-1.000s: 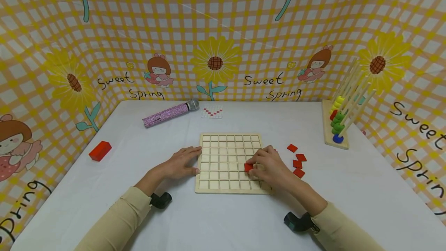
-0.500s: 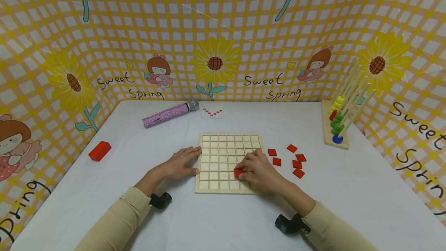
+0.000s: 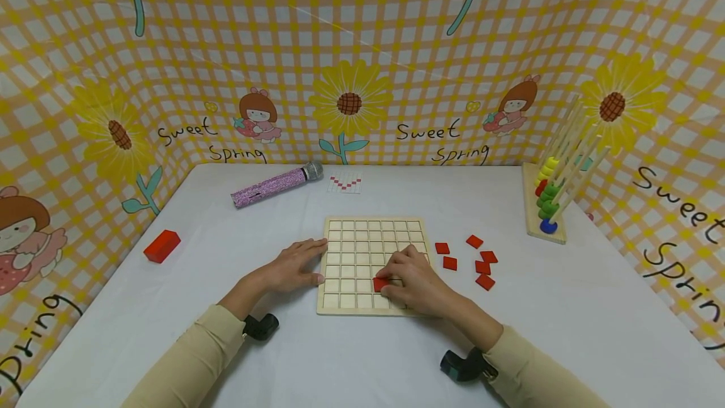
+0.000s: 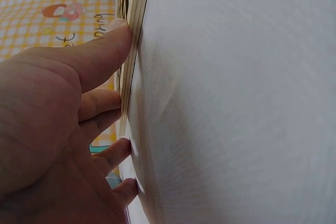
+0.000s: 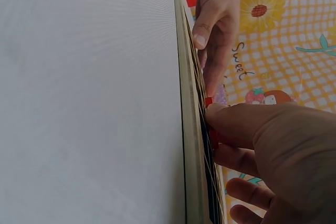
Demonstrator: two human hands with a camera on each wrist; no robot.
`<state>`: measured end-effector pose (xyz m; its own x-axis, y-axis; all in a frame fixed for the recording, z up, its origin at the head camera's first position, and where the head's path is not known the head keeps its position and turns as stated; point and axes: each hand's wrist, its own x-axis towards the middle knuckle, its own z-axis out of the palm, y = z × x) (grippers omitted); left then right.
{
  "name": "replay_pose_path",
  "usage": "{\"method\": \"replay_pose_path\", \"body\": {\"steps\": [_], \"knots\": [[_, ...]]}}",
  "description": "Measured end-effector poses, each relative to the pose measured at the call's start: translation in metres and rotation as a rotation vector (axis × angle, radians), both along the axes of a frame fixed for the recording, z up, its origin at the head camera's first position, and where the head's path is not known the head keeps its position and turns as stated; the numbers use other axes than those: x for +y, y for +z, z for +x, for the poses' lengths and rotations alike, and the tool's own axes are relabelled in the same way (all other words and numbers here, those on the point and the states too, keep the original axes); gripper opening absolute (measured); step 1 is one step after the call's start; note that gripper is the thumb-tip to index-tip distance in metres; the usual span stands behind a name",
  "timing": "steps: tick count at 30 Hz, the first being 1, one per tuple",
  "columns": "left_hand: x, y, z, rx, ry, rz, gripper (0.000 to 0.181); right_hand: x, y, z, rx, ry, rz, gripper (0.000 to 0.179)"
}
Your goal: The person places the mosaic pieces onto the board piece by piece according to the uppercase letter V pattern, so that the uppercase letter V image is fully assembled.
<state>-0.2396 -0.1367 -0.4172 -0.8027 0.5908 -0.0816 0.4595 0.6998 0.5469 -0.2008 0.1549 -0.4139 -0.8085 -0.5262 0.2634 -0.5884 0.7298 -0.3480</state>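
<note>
A square wooden grid board [image 3: 348, 257] lies flat at the middle of the table. My right hand [image 3: 416, 282] pinches a red square tile [image 3: 379, 284] between thumb and fingers, over a cell in the board's lower part. In the right wrist view the pinched tile [image 5: 212, 137] is partly covered by the thumb. My left hand [image 3: 291, 266] touches the board's left edge with fingers and thumb stretched out; the left wrist view shows the thumb and fingertips [image 4: 125, 148] along that edge. Several loose red tiles [image 3: 483, 267] lie to the right of the board.
Behind the board lie a small pattern card [image 3: 344, 183] with red squares and a glittery pink microphone [image 3: 274, 186]. A red block [image 3: 162, 246] sits at the left. At the right stands a wooden peg rack [image 3: 548, 200] with coloured beads.
My right hand has carried the red tile leftward and slightly nearer across the board, uncovering two loose tiles by its right edge. The left hand has stayed in place.
</note>
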Motion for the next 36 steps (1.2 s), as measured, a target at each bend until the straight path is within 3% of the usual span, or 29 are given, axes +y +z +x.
{"method": "replay_pose_path", "body": {"steps": [25,36], "knots": [[0.001,0.0,0.001,-0.005,0.005,0.018,0.069,0.0,-0.001,0.001,0.023,-0.022,0.02,0.023],[0.0,0.0,0.002,0.006,-0.011,0.03,0.069,0.021,0.001,0.0,0.019,-0.101,-0.009,0.027]]}}
